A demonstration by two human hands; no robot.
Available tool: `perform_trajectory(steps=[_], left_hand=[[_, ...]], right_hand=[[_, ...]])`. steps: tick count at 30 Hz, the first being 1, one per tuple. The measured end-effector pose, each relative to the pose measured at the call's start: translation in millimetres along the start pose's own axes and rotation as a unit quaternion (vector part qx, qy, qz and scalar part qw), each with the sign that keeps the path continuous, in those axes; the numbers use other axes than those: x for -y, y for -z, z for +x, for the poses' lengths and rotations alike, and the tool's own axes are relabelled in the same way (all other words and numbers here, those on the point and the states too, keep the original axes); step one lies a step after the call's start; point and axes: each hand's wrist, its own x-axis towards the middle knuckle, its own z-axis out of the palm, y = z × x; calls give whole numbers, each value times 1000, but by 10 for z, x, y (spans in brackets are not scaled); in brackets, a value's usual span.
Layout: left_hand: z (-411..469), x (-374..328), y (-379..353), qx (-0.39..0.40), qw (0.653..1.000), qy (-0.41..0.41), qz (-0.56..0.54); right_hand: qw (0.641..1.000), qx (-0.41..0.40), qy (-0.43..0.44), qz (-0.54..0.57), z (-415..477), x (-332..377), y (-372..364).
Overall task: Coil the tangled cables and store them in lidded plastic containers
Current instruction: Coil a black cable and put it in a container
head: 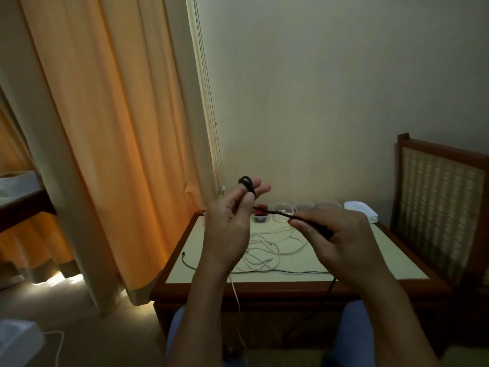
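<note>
A black cable (pixel 275 212) stretches between my two hands above the table. My left hand (pixel 230 223) is raised with a few turns of the cable looped around its fingers. My right hand (pixel 336 234) pinches the cable further along; the rest hangs down past the table's front edge. A tangle of white cables (pixel 267 250) lies on the table (pixel 397 260), and one white strand drops over the front edge. Clear plastic containers (pixel 283 211) stand in a row at the back, one holding something red and black (pixel 260 214). A stack of white lids (pixel 361 211) sits at the back right.
A thin dark cable (pixel 188 262) lies along the table's left and front. An orange curtain (pixel 105 128) hangs to the left, and a wood-and-cane chair back (pixel 439 207) stands to the right. A white box (pixel 18 340) with a white cord sits on the floor.
</note>
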Motion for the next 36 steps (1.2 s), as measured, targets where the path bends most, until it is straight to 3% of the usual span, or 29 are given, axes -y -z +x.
perform_trajectory(steps=[4,7,13,17,21,27,30,36], left_hand=[[-98,99,-75,105,991,36,74],[-172,108,-126,176,980,69,66],[-297,82,-123,298,942,88,-127],[-324,50,-125,266,918,82,-283],[-329,11,-113,181,882,80,-427],[-269,-4,-118,102,834,81,-536],[-236,4,-123,70,858,64,-504],[-247,46,-149,41,941,50,-332]], right_hand=[[998,-36,31,-41,25,12,65],[998,-55,29,-32,11,-26,112],[984,-105,-78,122,-50,-157,33],[973,-59,-127,183,-122,-231,-152],[958,-3,-157,240,-187,-238,-312],[965,76,-156,196,-215,-213,-331],[963,124,-160,179,-201,-172,-249],[975,188,-108,56,-155,-49,-51]])
